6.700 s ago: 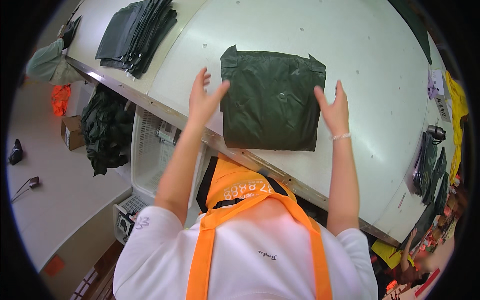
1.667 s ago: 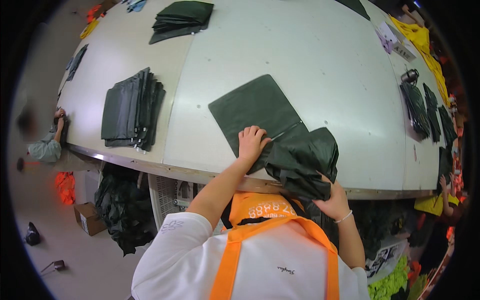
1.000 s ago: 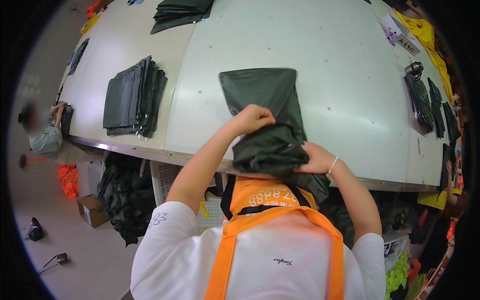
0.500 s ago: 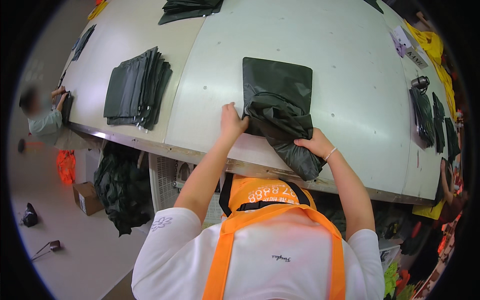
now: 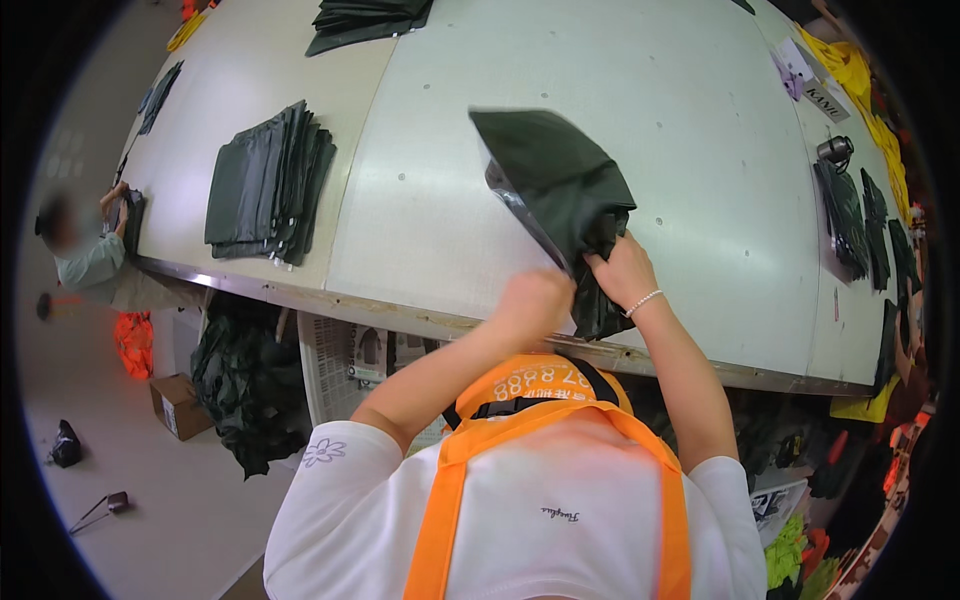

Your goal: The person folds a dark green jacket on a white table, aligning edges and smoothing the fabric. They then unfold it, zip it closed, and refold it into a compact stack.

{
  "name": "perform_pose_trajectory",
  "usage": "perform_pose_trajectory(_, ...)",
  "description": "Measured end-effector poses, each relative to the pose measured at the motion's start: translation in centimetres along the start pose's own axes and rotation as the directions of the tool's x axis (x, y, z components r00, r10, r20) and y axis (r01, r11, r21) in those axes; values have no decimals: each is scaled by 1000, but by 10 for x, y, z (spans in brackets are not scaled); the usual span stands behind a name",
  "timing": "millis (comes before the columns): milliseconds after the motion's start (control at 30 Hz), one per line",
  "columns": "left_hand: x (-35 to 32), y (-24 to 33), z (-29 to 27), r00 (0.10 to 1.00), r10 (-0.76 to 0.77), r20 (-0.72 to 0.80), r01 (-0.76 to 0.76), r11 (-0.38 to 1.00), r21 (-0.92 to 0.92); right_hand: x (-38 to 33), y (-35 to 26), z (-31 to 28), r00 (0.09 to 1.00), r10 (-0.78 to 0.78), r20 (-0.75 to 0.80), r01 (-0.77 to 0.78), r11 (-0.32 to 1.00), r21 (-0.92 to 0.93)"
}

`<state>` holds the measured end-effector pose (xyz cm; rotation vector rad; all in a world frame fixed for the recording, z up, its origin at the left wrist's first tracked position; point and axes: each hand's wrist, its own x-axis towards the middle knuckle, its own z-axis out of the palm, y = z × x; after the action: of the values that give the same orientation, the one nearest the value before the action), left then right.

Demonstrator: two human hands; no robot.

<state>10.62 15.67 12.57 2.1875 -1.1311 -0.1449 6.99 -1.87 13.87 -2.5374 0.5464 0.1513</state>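
A dark green piece of smooth, shiny fabric, flat and pouch-like at its far end and bunched at its near end, tilts over the white table in front of me. My right hand is closed on the gathered part at its right side. Beside the lower left edge of the fabric is my left hand, blurred by motion; its fingers cannot be made out. Whether the left hand touches the fabric is unclear. Part of the bunched end hangs near the table's front edge.
A stack of flat dark green pieces lies to the left on the table, another stack farther back. A metal cup and more dark pieces sit at right. Another person works at the far left.
My left hand has moved right and nearer to me, beside the bunched end. The fabric's flat far end has lifted and swung askew. My right hand keeps its grip, slightly higher.
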Motion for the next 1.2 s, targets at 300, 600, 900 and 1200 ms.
perform_pose_trajectory(300, 58, 21, -65, 888, -53, 456, 59, 998, 1, -24, -20, -3, 997, -76, 14, 77, 985, -153)
perform_pose_trajectory(600, 129, 21, -11, 968, -7, 252, -62, 962, 266, -35, -23, 4, 959, -266, 100, 284, 887, -363)
perform_pose_trajectory(900, 56, 21, -44, 828, 532, -178, -556, 820, -137, -5, 61, 36, 874, -176, -454, 265, 954, 140)
perform_pose_trajectory(1200, 48, -54, 23, 957, -231, -176, 70, 772, -632, 6, 42, -3, 894, 301, -332, 115, 561, 820)
